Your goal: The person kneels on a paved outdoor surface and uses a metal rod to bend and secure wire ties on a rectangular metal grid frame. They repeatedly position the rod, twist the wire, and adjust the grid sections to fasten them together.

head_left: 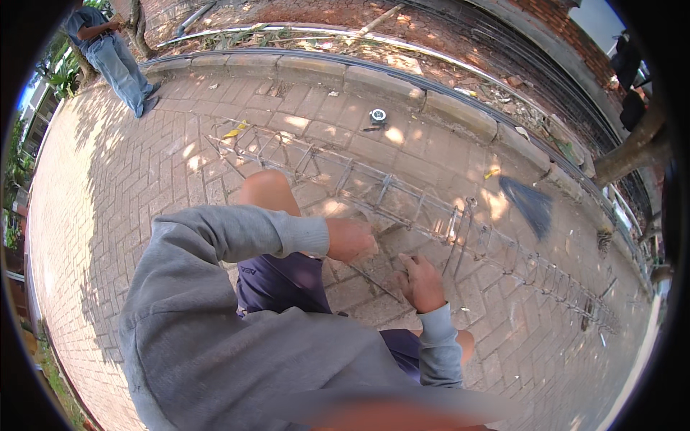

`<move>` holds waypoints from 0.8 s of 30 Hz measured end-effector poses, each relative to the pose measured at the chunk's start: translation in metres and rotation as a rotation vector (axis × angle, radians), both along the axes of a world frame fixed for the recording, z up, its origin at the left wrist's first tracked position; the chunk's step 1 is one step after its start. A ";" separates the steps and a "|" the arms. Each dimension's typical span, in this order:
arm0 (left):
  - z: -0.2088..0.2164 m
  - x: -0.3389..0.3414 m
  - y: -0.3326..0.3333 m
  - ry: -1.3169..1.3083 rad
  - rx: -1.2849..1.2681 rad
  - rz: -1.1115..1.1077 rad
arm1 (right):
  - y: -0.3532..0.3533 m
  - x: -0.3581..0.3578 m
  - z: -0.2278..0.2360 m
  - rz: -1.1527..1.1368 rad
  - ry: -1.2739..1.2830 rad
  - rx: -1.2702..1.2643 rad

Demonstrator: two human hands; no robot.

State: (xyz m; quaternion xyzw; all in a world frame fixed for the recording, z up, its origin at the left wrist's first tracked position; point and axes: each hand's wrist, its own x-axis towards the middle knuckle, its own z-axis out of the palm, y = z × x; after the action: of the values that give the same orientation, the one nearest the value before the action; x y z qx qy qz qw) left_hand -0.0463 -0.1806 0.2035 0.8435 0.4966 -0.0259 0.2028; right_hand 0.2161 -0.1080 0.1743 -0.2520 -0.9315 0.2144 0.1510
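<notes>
A long cage of thin steel rebar (384, 188) with square stirrups lies across the paving in front of me, from upper left to lower right. My left hand (351, 240) is closed on the near side of the cage, its back toward me; whatever it grips is hidden. Below it a thin steel rod (377, 282) slants down to the right. To the right, my right hand (422, 284) hovers close to the cage with bent fingers, thumb and forefinger apart; nothing shows between them. A fan-shaped bundle of dark wire (528, 205) rests beyond the cage.
A round tape measure (378, 116) sits on the paving beyond the cage. Yellow scraps (236, 129) lie at its left end. A stone kerb (309, 70) and long dark bars (392, 66) border the far side. Another person (118, 61) stands at upper left; a tree trunk (632, 154) leans at right.
</notes>
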 end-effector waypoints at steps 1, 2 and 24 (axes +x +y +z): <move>-0.005 -0.003 0.008 -0.104 0.093 -0.012 | 0.003 -0.003 0.009 0.038 0.077 -0.134; -0.009 -0.006 0.016 -0.194 0.143 -0.017 | 0.008 -0.008 0.019 0.039 0.141 -0.290; -0.152 -0.167 0.220 -0.436 -0.064 0.990 | 0.120 -0.084 -0.121 -0.731 -0.203 -0.582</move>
State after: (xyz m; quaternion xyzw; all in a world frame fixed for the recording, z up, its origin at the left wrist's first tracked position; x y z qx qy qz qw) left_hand -0.2130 0.0394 0.0515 0.4881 0.7800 0.2332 0.3145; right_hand 0.1320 0.0122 0.0533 -0.6145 -0.6933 0.3733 0.0480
